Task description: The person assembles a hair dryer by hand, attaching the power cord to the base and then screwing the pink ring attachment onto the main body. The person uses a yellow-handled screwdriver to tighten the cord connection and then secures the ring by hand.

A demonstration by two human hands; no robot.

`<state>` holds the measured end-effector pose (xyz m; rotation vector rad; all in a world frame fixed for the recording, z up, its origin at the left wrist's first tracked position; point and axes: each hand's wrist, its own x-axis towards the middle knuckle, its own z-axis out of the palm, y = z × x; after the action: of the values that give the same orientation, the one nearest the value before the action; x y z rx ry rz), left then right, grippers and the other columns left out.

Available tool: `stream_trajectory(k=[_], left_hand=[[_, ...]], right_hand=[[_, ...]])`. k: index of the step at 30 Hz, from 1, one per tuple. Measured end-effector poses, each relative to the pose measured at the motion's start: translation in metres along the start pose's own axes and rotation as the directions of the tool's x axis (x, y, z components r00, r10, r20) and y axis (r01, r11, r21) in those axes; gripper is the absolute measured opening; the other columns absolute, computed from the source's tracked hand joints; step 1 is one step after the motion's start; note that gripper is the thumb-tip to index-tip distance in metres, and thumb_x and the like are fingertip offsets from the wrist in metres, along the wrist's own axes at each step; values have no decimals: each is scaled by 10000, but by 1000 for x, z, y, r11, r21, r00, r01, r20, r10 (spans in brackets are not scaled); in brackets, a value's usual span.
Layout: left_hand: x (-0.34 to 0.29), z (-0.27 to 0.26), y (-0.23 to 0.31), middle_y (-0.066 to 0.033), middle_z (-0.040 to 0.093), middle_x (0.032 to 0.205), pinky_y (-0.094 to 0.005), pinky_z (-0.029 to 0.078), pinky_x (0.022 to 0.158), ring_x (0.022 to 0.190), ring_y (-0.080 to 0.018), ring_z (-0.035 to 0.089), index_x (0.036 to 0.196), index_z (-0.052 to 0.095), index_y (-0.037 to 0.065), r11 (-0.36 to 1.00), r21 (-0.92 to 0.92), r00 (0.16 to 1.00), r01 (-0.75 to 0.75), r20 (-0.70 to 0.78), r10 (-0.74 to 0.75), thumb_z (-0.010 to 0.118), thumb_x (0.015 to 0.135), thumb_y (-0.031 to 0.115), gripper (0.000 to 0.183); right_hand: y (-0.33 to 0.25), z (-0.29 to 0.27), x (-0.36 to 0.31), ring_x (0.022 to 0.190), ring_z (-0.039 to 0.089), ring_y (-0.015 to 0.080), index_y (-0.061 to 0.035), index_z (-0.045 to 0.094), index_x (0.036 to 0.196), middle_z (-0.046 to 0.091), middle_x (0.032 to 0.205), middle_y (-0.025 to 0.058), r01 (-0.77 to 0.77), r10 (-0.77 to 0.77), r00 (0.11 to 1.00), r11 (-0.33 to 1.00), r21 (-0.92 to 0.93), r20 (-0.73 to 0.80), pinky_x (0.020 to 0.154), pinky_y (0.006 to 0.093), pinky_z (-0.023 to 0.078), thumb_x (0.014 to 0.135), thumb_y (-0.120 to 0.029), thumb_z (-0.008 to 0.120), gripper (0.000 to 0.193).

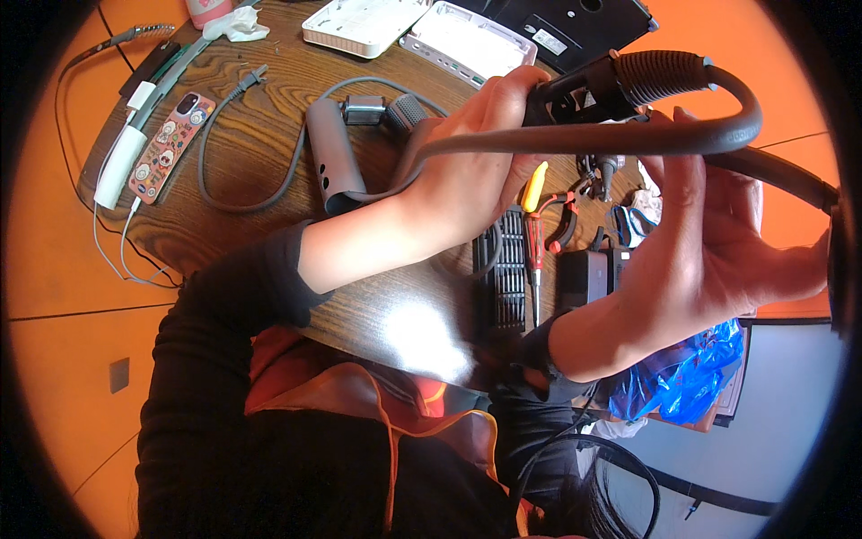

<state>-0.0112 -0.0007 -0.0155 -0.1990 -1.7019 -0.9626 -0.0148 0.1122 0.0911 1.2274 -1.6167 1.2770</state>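
Note:
My left hand [480,135] is closed around a black plastic part [561,97], which ends in a ribbed black cord sleeve [660,76]. From that sleeve a thick grey cord [593,139] loops back leftward over my left wrist. Raised at the right, my right hand [709,216] has its thumb spread wide from its fingers. Those fingertips sit behind the cord; whether they touch it is unclear. A dark bar [781,175] and black edge lie near this thumb, cut off by the rim. On the table stands a grey hollow tube [334,157] with round holes, beside small grey cylinders [364,110].
A phone in a patterned case [171,148] lies left, near the cord's plug [247,83]. White plastic housings [471,45] sit at the back. Below my hands are a red screwdriver [536,242], a yellow-tipped tool [535,187], pliers [566,216] and a black slotted tray [509,287].

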Motion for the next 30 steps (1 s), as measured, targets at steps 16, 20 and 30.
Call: stream_trajectory(k=[16,20,30], left_hand=[[-1,-6,8,-190,499,1106,-329,419,839,970,-262,535,1261,320,-46,972,-121,938,200,310,-154,524,880,96,455],[-1,-5,9,-183,494,1115,-320,416,843,981,-259,527,1260,324,-45,991,-54,955,126,277,-106,511,884,81,438],[-5,0,5,-186,494,1118,-324,415,852,1008,-269,530,1253,333,-38,984,-93,956,152,268,-122,516,870,50,433]], right_hand=[[-8,-1,-1,799,660,324,-219,135,1353,619,909,263,5,-6,1000,979,-204,-6,712,389,577,796,108,569,778],[-7,-1,-2,809,659,327,-214,129,1362,620,906,258,-18,18,1000,994,-109,-6,710,398,575,799,105,564,780],[-10,2,-4,785,659,295,-194,142,1358,624,896,234,-26,22,997,998,-51,-80,706,374,576,766,113,601,809]])
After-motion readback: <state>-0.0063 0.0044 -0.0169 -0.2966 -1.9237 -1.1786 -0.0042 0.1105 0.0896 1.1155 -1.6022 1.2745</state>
